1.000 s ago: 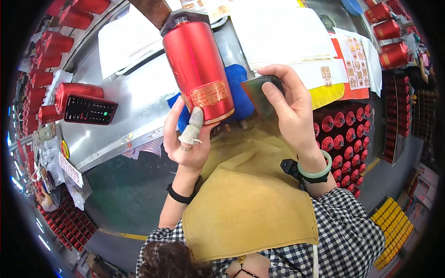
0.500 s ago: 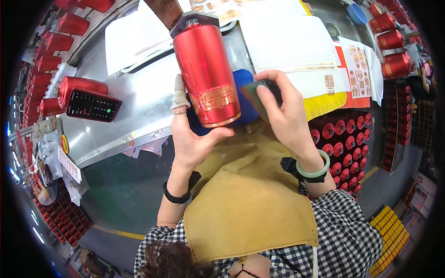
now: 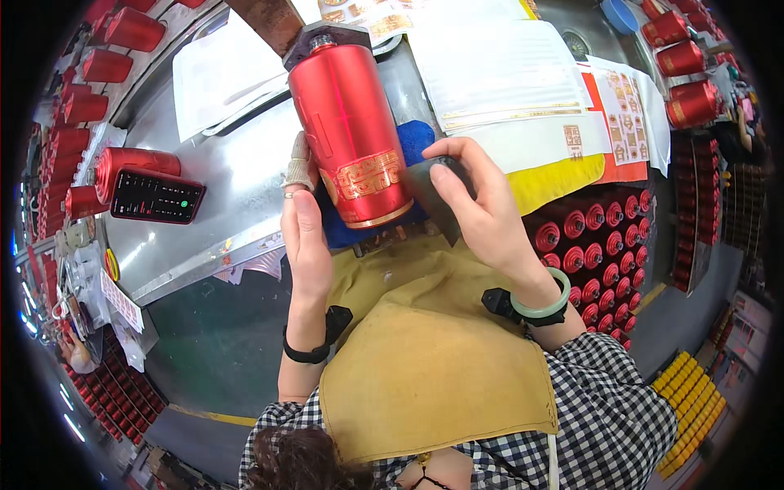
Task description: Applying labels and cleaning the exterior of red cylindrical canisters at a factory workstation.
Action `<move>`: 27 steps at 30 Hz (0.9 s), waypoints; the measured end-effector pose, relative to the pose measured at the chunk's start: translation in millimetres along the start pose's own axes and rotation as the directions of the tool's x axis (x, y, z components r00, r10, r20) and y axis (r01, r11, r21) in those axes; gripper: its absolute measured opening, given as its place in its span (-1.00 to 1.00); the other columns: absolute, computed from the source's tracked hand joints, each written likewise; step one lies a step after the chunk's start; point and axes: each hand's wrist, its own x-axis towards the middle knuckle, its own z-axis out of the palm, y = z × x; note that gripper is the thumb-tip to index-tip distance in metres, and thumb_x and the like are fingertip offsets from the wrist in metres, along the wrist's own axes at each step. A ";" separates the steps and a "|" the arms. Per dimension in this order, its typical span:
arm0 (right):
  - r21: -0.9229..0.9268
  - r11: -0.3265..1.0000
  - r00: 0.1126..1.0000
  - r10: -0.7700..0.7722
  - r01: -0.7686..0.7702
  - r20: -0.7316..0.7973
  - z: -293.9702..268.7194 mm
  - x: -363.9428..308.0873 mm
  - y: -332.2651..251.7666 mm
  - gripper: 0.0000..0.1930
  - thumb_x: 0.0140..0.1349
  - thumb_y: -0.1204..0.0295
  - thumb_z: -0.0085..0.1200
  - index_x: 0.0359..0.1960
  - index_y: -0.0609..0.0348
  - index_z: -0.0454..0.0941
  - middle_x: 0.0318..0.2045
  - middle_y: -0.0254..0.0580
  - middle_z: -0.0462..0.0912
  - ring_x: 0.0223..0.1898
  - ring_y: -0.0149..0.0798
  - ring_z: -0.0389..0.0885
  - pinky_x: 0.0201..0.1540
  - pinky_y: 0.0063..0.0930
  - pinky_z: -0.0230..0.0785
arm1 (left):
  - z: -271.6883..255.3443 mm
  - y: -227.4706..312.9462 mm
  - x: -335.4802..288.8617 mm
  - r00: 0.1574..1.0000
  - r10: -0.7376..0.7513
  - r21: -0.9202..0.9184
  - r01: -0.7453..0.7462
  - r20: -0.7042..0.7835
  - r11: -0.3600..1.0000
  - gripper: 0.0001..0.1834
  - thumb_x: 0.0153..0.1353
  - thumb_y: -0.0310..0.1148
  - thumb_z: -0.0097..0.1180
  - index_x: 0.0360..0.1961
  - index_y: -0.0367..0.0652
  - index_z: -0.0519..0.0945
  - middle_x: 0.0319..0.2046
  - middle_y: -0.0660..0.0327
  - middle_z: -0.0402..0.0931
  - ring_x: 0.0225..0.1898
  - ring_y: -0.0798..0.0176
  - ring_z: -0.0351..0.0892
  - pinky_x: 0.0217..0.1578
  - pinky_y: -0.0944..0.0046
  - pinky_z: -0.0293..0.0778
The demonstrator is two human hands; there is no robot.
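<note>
A glossy red bottle [image 3: 347, 122] with a gold ornamental decal near its base lies on a blue cloth [image 3: 416, 139], its neck toward the far side. My left hand [image 3: 309, 245] rests along the bottle's left side, fingers stretched out and thumb raised; a pale finger cover [image 3: 299, 163] wraps one finger. In my right hand [image 3: 482, 200] is a dark, flat, flexible pad [image 3: 433, 192], pinched between thumb and fingers. Its edge meets the bottle's lower right side beside the decal; whether it presses there I cannot tell.
A dark metal block [image 3: 327, 37] stands at the bottle's neck. White sheets [image 3: 498, 73] and a yellow sheet [image 3: 563, 173] lie to the right. Left, a phone [image 3: 157, 196] leans on another red bottle [image 3: 135, 163]. Racked red bottles [image 3: 592, 237] stand below the table's right side.
My left thumb has lifted from under the bottle's base to its left side. My right hand has brought the pad left and lower, against the bottle. The whole view has shifted slightly.
</note>
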 end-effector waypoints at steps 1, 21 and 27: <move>0.001 1.000 1.000 0.001 -0.001 -0.002 -0.2 0.4 1.1 -0.81 0.48 0.49 0.06 0.04 0.29 0.53 -0.22 -0.10 0.65 -0.21 -0.29 0.59 -0.06 -0.38 0.47 | -1.3 0.2 -0.3 1.000 0.004 0.028 -0.004 0.002 1.000 -0.19 0.66 0.10 -0.38 0.58 -0.43 0.07 0.54 -0.06 0.17 0.56 0.05 0.17 0.52 0.03 0.07; -0.002 0.997 0.996 -0.072 0.072 -0.053 14.5 11.4 -2.5 -0.75 0.46 0.40 0.20 0.02 0.32 0.54 -0.25 -0.19 0.69 -0.23 -0.44 0.61 -0.11 -0.47 0.52 | -5.1 12.8 2.2 0.993 -0.112 -0.058 0.113 0.025 0.992 -0.39 0.67 -0.27 -0.24 0.59 -0.39 0.09 0.53 -0.02 0.22 0.51 0.15 0.26 0.48 0.13 0.20; -0.034 0.999 0.997 -0.020 0.018 -0.075 19.2 10.4 -22.4 -0.70 0.35 0.43 0.34 -0.03 0.31 0.52 -0.32 -0.22 0.71 -0.28 -0.44 0.65 -0.12 -0.48 0.54 | -0.4 24.5 3.4 0.990 -0.142 -0.175 0.141 0.004 0.975 -0.34 0.57 -0.46 -0.04 0.58 -0.44 0.08 0.52 -0.07 0.21 0.54 0.10 0.22 0.49 0.09 0.18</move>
